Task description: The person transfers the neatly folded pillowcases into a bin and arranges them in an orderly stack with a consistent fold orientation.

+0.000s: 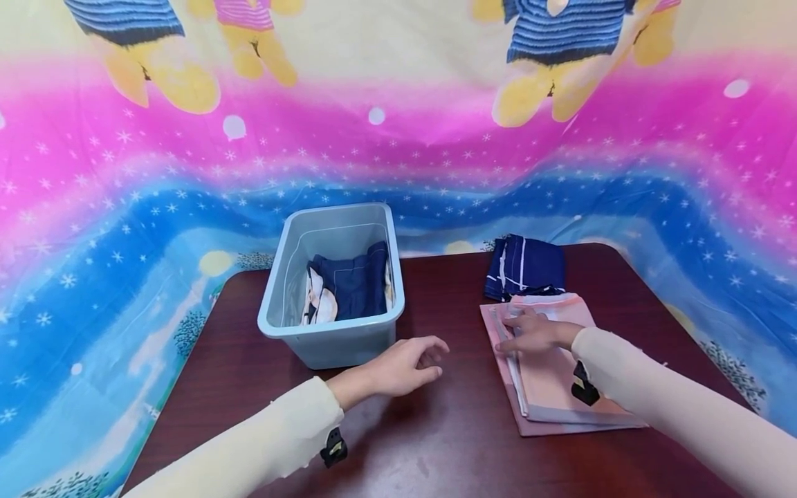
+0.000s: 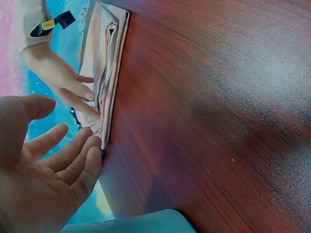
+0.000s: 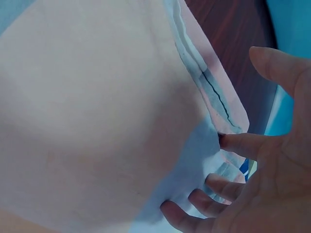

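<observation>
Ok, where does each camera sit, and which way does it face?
Head: on the head, facing forward and down at the pale blue plastic bin, folded pink cloth, left hand and right hand.
Left wrist: on that wrist, facing across the reddish-brown wood-grain table; both hands show.
Right wrist: on that wrist, facing the cloth; only the right hand shows.
Shared: head and left wrist both show the right hand at the cloth.

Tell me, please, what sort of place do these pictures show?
Probably an indoor corner arranged for tabletop work: a dark wood-look table, a brightly printed cloth backdrop hanging behind it, and a grey-blue bin of fabric near folded pink cloth.
</observation>
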Demonstrator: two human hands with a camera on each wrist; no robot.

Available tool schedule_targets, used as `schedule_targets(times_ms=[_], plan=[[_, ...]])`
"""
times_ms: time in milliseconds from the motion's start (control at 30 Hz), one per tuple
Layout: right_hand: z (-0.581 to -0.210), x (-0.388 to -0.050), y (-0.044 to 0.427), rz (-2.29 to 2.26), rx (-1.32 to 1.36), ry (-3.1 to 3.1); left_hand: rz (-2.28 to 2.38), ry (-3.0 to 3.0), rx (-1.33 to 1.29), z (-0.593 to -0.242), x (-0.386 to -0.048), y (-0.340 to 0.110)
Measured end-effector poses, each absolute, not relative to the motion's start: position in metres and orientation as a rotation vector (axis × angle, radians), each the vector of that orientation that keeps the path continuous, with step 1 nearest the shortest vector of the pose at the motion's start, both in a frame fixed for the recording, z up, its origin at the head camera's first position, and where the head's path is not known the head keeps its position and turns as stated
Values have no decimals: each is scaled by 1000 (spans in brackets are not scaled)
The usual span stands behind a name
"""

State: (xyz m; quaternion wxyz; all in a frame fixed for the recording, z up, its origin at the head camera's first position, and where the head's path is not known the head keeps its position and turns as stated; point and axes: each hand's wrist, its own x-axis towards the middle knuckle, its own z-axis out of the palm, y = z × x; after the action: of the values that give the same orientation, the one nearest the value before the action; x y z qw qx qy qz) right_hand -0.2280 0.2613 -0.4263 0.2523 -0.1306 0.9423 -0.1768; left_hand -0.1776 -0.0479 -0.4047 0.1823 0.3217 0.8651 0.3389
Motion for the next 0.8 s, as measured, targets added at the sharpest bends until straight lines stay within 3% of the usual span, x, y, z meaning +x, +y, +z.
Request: schedule_targets(times_ms=[800], plan=[[-426, -249, 231, -483, -382, 2492, 1010, 2404, 900, -415, -183, -39]])
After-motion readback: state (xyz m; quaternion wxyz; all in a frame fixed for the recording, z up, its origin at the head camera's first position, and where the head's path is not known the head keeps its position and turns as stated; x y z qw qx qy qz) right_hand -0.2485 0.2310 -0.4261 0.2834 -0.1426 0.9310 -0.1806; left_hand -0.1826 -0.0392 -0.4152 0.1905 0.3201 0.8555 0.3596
